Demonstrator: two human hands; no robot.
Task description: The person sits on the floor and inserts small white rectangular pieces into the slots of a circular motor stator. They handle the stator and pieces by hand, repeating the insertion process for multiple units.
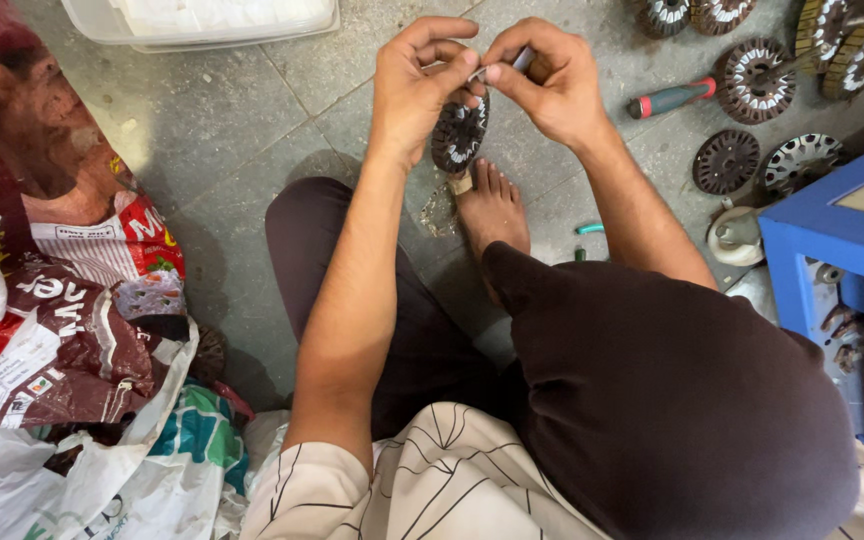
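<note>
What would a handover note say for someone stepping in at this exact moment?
Left hand: grip holds the round slotted stator core over the person's bare foot.
Right hand: fingertips pinch a thin pale strip at the core's top edge.
Nearby: red-handled screwdriver and more cores, some wound, on the floor to the right.
Done: this core is picked up, no winding visible.
Left: strip not yet seated.

Left edge: crumpled maroon-and-red printed sack [42, 230] with white label panels, on the floor. Below it: white plastic bag [102, 470] with teal print. Top edge: translucent white rectangular container [202, 22].
</note>
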